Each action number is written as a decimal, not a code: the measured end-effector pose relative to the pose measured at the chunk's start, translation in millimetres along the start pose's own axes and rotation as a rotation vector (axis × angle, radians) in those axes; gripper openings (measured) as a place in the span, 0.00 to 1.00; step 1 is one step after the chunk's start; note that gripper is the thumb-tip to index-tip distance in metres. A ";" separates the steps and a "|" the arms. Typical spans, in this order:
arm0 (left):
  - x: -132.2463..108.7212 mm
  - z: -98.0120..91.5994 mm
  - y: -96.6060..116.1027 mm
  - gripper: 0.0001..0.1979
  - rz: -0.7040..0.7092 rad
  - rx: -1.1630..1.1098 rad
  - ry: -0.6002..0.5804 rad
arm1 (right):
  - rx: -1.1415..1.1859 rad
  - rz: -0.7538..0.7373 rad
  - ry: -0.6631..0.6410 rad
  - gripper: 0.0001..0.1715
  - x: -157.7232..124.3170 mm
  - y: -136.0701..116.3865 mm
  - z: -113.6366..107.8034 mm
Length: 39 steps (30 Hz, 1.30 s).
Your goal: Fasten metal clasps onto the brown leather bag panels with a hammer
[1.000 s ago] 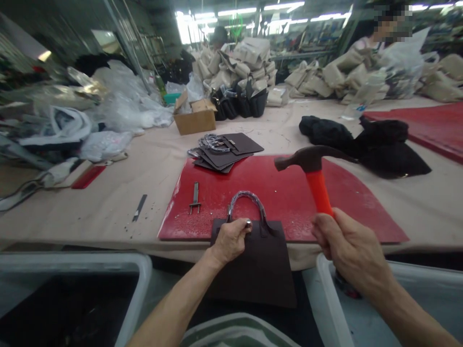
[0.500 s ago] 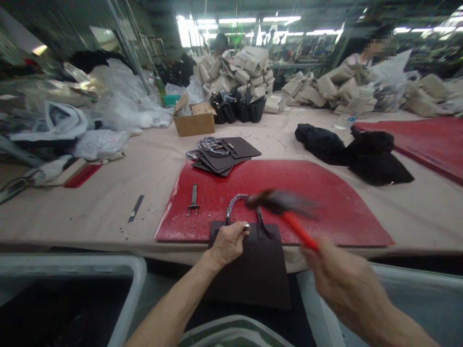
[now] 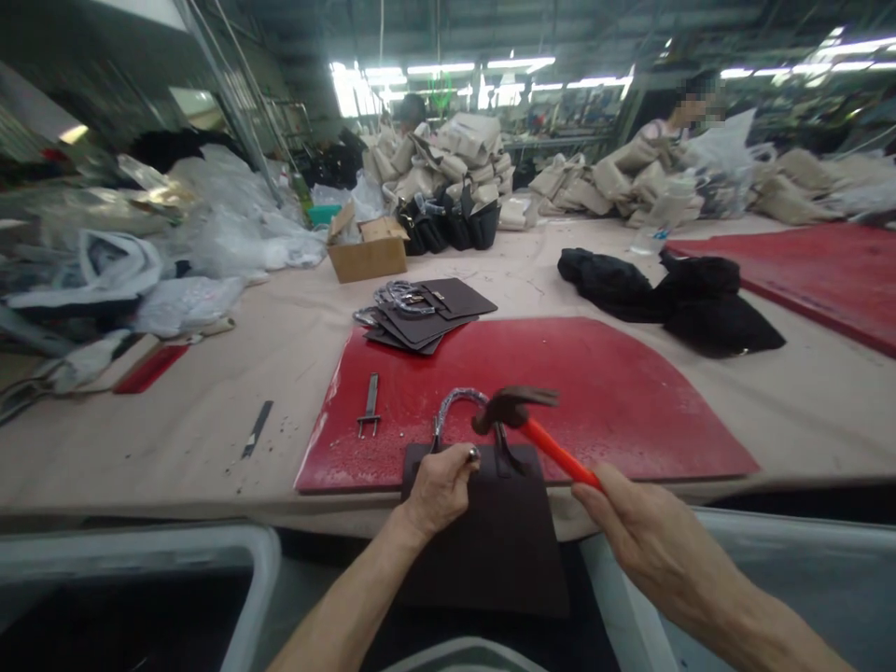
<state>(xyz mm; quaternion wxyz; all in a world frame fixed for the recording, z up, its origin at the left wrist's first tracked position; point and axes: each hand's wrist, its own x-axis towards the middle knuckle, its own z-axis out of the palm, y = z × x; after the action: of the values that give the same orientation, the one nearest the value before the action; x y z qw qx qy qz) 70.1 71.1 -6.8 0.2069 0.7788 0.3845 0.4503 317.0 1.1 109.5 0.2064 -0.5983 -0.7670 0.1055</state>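
A dark brown bag panel [image 3: 490, 551] hangs over the table's front edge, its top on a red board [image 3: 560, 364]. Its handle [image 3: 458, 397], wrapped in clear plastic, arches up from the panel's top. My left hand [image 3: 438, 485] rests on the panel's upper part, fingers closed round a small metal punch [image 3: 474, 455]. My right hand [image 3: 630, 513] grips the orange handle of a claw hammer [image 3: 553, 443]. The hammer's head is above and slightly right of the punch, apart from it.
A two-pronged metal tool [image 3: 370, 406] lies on the board's left, with a flat blade [image 3: 259, 427] beyond it. Brown panels [image 3: 427, 317] are stacked behind. Black cloth pieces [image 3: 721, 308] lie right, a carton [image 3: 368, 257] at the back. White bins [image 3: 266, 560] flank the front.
The hammer head has come down slightly and is less blurred. My left hand stays on the panel with the punch. The whole view has shifted slightly.
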 end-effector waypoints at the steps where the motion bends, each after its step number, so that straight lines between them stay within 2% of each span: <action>1: -0.2 0.4 0.1 0.08 0.005 -0.001 0.008 | 0.050 0.064 -0.003 0.20 4.6 7.2 2.7; 4: -0.1 0.7 1.6 0.08 0.014 -0.014 0.024 | 0.128 0.206 -0.052 0.22 23.9 33.2 13.7; 7: 0.7 -0.9 3.2 0.07 0.004 -0.018 0.015 | -0.056 0.305 -0.108 0.16 43.1 54.7 27.4; 9: 0.8 -2.6 3.1 0.07 -0.008 -0.019 0.002 | -0.252 0.253 -0.029 0.13 51.1 57.7 37.2; 12: -0.4 -4.1 1.1 0.06 -0.033 -0.033 -0.012 | -0.288 0.051 0.139 0.21 55.2 43.3 55.9; 14: -1.9 -3.2 0.6 0.06 -0.043 -0.038 -0.025 | -0.175 -0.038 0.133 0.27 54.9 27.2 72.0; 17: -3.0 -0.5 6.4 0.06 -0.107 -0.086 -0.022 | -0.085 -0.106 0.046 0.34 53.8 7.1 96.2; 19: 0.2 -3.1 15.3 0.06 -0.233 -0.226 0.092 | -0.080 -0.099 0.021 0.35 53.4 1.1 107.2; 21: 9.2 -14.6 25.1 0.06 -0.355 -0.435 0.331 | -0.072 -0.081 0.008 0.35 53.3 0.5 112.2; 23: 23.1 -37.1 29.8 0.08 -0.388 -0.548 0.566 | -0.059 -0.079 -0.005 0.35 53.4 2.7 112.9; 25: 37.2 -68.7 24.2 0.11 -0.385 -0.404 0.639 | -0.051 -0.083 -0.006 0.35 53.6 4.9 111.8; 28: 46.2 -121.8 -5.2 0.11 -0.489 0.118 0.565 | -0.040 -0.077 -0.005 0.35 53.9 6.1 110.8; 32: 29.3 -178.2 -60.6 0.13 -0.796 0.794 0.377 | -0.029 -0.087 -0.004 0.35 54.4 5.0 110.6; 35: 7.2 -199.2 -91.1 0.15 -0.995 1.006 0.153 | -0.015 -0.088 -0.006 0.35 54.7 4.3 109.9; 37: -5.4 -202.5 -100.3 0.16 -1.008 1.017 0.055 | -0.002 -0.084 -0.006 0.35 54.3 5.1 109.7; 39: -13.5 -197.5 -99.5 0.16 -0.931 1.002 0.051 | 0.024 -0.083 -0.010 0.35 53.5 7.9 109.9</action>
<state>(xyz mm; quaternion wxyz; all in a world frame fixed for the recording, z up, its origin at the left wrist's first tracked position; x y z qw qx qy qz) -144.9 117.3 19.9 -0.0155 0.5234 0.8460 0.1005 264.6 64.0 18.4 0.2141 -0.5627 -0.7910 0.1090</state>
